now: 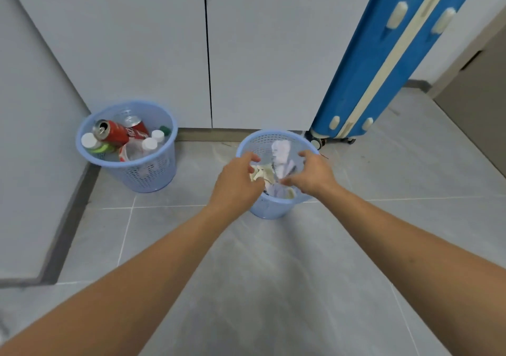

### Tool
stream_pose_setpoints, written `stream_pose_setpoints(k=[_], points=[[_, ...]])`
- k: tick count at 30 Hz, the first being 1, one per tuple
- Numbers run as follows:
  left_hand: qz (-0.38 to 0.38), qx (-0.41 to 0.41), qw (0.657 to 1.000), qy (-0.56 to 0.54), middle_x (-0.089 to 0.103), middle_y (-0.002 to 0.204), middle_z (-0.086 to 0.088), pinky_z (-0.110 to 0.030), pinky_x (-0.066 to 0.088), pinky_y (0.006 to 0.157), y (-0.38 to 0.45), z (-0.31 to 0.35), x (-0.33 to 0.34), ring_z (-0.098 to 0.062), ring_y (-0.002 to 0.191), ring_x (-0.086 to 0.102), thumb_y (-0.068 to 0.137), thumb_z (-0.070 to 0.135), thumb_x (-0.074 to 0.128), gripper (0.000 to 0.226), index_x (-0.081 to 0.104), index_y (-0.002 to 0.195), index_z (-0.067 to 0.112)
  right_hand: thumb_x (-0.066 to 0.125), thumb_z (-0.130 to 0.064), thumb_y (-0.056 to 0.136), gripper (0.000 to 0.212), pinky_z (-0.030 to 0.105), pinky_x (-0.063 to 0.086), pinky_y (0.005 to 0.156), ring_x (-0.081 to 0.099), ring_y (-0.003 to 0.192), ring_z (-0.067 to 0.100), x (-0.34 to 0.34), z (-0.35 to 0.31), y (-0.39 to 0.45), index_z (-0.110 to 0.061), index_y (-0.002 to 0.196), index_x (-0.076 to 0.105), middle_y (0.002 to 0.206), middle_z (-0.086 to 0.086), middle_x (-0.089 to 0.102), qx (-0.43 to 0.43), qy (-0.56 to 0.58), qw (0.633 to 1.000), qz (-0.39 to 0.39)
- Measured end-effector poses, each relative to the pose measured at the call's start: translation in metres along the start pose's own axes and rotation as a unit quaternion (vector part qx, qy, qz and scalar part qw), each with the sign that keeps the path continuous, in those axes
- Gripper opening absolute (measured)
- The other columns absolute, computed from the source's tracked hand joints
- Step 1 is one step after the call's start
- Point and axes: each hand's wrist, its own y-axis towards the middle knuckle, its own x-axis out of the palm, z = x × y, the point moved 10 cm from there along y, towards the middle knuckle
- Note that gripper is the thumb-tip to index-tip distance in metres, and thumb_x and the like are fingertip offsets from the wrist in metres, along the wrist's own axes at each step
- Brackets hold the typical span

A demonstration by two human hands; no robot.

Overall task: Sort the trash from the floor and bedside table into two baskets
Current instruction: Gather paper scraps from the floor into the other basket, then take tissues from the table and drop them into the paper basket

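Observation:
Two light blue mesh baskets stand on the grey tiled floor. The left basket point(149, 176) holds red drink cans point(116, 133) and white-capped plastic bottles point(149, 145). The right basket point(269, 210) holds crumpled paper and tissue point(264, 174). Both my hands hover over the right basket's mouth. My left hand point(237, 184) is at its left rim with fingers curved and apart, cream paper just beside the fingertips. My right hand point(313, 175) is at the right rim, fingers spread, holding nothing. A blurred white tissue point(280, 149) shows between the hands, inside the basket.
White cabinet doors point(153, 48) rise right behind the baskets. A blue suitcase point(383, 62) on wheels leans behind and to the right of the right basket. A dark skirting strip point(74, 213) runs along the wall on the left.

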Motion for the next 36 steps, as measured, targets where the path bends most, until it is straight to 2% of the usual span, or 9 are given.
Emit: stream_pose_setpoints(k=[1, 3, 7, 11, 15, 20, 25, 31, 36], points=[[-0.002, -0.011, 1.0, 0.012, 0.063, 0.105, 0.004, -0.033, 0.052, 0.086, -0.01, -0.008, -0.009, -0.015, 0.097, 0.061, 0.087, 0.021, 0.067, 0.035, 0.06, 0.121, 0.029, 0.089, -0.033, 0.071, 0.089, 0.043, 0.054, 0.097, 0.061, 0.124, 0.027, 0.001, -0.005, -0.006, -0.02, 0.148, 0.047, 0.139, 0.008, 0.058, -0.006, -0.03, 0.999, -0.008], [-0.009, -0.034, 0.999, 0.04, 0.063, 0.103, 0.007, -0.034, 0.054, 0.085, -0.035, -0.02, -0.036, -0.012, 0.095, 0.061, 0.089, 0.023, 0.067, 0.028, 0.06, 0.115, 0.029, 0.082, -0.032, 0.078, 0.075, 0.041, 0.053, 0.094, 0.059, 0.124, 0.026, 0.0, -0.025, -0.022, -0.023, 0.145, 0.05, 0.14, 0.007, 0.056, -0.028, -0.066, 0.997, -0.009], [0.007, -0.078, 0.996, 0.031, 0.065, 0.091, 0.01, -0.035, 0.056, 0.083, -0.092, -0.022, -0.113, -0.008, 0.089, 0.062, 0.089, 0.021, 0.065, 0.016, 0.063, 0.104, 0.028, 0.075, -0.028, 0.085, 0.044, 0.037, 0.052, 0.085, 0.062, 0.109, 0.022, -0.006, -0.101, -0.085, -0.021, 0.126, 0.061, 0.126, 0.002, 0.062, -0.097, -0.042, 0.994, -0.013], [0.05, -0.088, 0.994, 0.033, 0.063, 0.085, 0.01, -0.03, 0.053, 0.077, -0.167, -0.006, -0.211, -0.004, 0.083, 0.06, 0.089, 0.022, 0.064, 0.009, 0.062, 0.096, 0.028, 0.075, -0.022, 0.086, 0.033, 0.034, 0.049, 0.089, 0.06, 0.103, 0.017, -0.016, -0.213, -0.179, -0.021, 0.117, 0.065, 0.111, -0.004, 0.064, -0.184, 0.02, 0.983, -0.01], [0.125, -0.074, 0.987, 0.073, 0.062, 0.082, 0.012, -0.032, 0.052, 0.077, -0.252, 0.001, -0.33, -0.012, 0.084, 0.062, 0.086, 0.028, 0.062, 0.011, 0.064, 0.097, 0.027, 0.076, -0.017, 0.084, 0.021, 0.038, 0.054, 0.081, 0.064, 0.088, 0.017, -0.013, -0.337, -0.288, -0.025, 0.1, 0.066, 0.09, -0.009, 0.066, -0.283, 0.045, 0.958, -0.024], [0.219, -0.088, 0.967, 0.099, 0.069, 0.086, 0.008, -0.032, 0.051, 0.072, -0.37, -0.008, -0.479, -0.014, 0.083, 0.063, 0.085, 0.032, 0.059, 0.01, 0.064, 0.092, 0.027, 0.074, -0.013, 0.085, 0.015, 0.041, 0.056, 0.082, 0.068, 0.083, 0.016, 0.027, -0.476, -0.425, -0.025, 0.091, 0.067, 0.082, -0.007, 0.07, -0.378, 0.064, 0.921, -0.07], [0.295, -0.126, 0.941, 0.106, 0.069, 0.086, 0.007, -0.038, 0.056, 0.078, -0.501, -0.041, -0.589, -0.016, 0.086, 0.064, 0.086, 0.033, 0.059, 0.011, 0.064, 0.093, 0.027, 0.073, -0.019, 0.087, 0.01, 0.038, 0.056, 0.078, 0.068, 0.08, 0.014, 0.087, -0.58, -0.556, -0.026, 0.093, 0.068, 0.079, -0.007, 0.07, -0.444, 0.068, 0.884, -0.128], [0.351, -0.175, 0.914, 0.105, 0.067, 0.083, 0.01, -0.037, 0.057, 0.075, -0.602, -0.086, -0.661, -0.011, 0.081, 0.063, 0.087, 0.035, 0.059, 0.007, 0.063, 0.091, 0.03, 0.07, -0.023, 0.089, 0.009, 0.026, 0.05, 0.068, 0.065, 0.075, 0.006, 0.146, -0.639, -0.647, -0.029, 0.093, 0.066, 0.083, -0.009, 0.068, -0.474, 0.061, 0.858, -0.186], [0.392, -0.225, 0.884, 0.119, 0.064, 0.087, 0.012, -0.034, 0.055, 0.071, -0.646, -0.126, -0.698, -0.009, 0.083, 0.06, 0.089, 0.035, 0.062, 0.008, 0.063, 0.096, 0.03, 0.07, -0.031, 0.088, 0.015, 0.031, 0.056, 0.074, 0.064, 0.081, 0.008, 0.185, -0.679, -0.673, -0.03, 0.101, 0.063, 0.093, -0.01, 0.064, -0.507, 0.041, 0.835, -0.211]])
